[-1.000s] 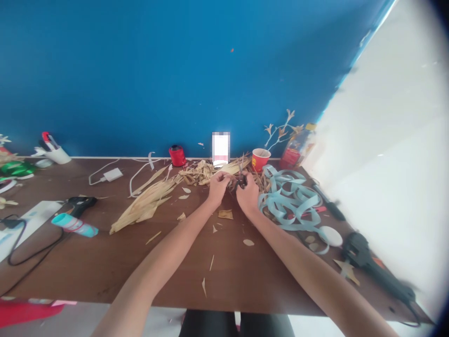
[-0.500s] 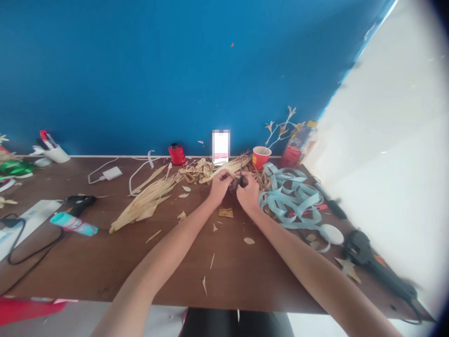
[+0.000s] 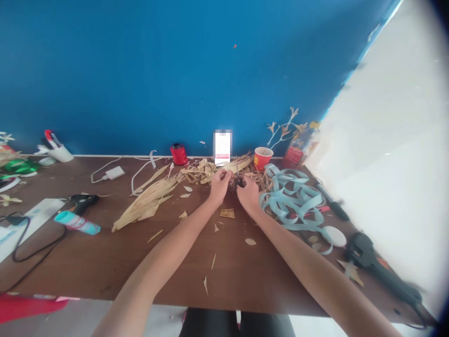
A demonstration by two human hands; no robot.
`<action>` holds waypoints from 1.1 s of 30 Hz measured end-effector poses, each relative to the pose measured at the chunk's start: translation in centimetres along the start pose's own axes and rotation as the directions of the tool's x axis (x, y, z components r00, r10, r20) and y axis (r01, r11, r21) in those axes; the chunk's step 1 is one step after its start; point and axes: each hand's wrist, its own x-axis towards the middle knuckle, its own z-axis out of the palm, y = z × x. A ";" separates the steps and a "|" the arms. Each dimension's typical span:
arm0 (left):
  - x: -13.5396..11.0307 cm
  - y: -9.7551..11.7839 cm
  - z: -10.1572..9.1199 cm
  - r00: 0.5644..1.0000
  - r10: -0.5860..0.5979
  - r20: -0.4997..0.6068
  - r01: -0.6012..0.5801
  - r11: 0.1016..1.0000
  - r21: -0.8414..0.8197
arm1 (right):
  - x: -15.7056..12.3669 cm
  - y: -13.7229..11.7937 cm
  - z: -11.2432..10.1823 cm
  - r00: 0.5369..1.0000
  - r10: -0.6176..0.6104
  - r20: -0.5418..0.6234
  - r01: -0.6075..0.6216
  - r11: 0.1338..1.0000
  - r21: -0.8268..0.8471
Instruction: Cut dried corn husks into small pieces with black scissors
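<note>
My right hand [image 3: 248,192] is closed round the dark handles of a pair of scissors [image 3: 240,181], whose thin blades point up and away from me. Close by on its left, my left hand [image 3: 220,186] is pinched, thumb against fingers. Whatever it grips is too small and blurred to name. Just beyond both hands lies a heap of dried husk strips [image 3: 201,172]. A larger bundle of pale dried husks [image 3: 147,201] rests on the table to the left. Small husk scraps, among them a square piece [image 3: 227,213], lie below my hands.
Tangled light blue ribbon [image 3: 294,201] lies to the right, near a red paper cup [image 3: 263,159]. A black glue gun [image 3: 379,267] sits by the right wall. A lit phone [image 3: 222,147] leans on the blue wall. At left are a power strip [image 3: 35,222] and a turquoise roll [image 3: 77,222].
The scissors have turned slightly in my right hand, their handles showing more. My left hand stays close to them. The whole view has shifted a little.
</note>
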 end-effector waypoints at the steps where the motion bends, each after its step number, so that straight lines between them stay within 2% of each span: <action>1: 0.0 0.0 0.0 1.000 -0.001 -0.017 0.001 1.000 -0.008 | 0.0 -0.1 0.0 1.000 -0.013 0.013 0.013 1.000 -0.024; 7: 0.3 0.0 -0.2 0.997 -0.047 -0.067 0.045 0.998 -0.042 | -0.3 -0.6 0.1 0.998 -0.009 0.067 0.020 0.985 -0.173; 13: 0.5 -0.2 -0.3 0.995 -0.047 -0.092 0.043 0.998 -0.046 | -0.6 -0.8 0.0 0.997 -0.015 0.079 0.033 0.972 -0.234; 21: 0.5 -0.4 -0.4 0.996 -0.045 -0.079 0.036 0.993 -0.110 | -0.5 -1.2 -0.2 0.996 -0.003 0.086 0.023 0.972 -0.235; 29: 0.4 -0.2 -0.3 0.997 0.011 -0.072 -0.014 0.999 -0.043 | -0.3 -0.9 -0.1 0.994 -0.015 0.104 0.035 0.981 -0.191; 33: 0.4 -0.3 -0.4 0.996 -0.001 -0.084 -0.002 1.000 -0.028 | -0.2 -0.9 -0.1 0.994 -0.006 0.106 0.027 0.981 -0.192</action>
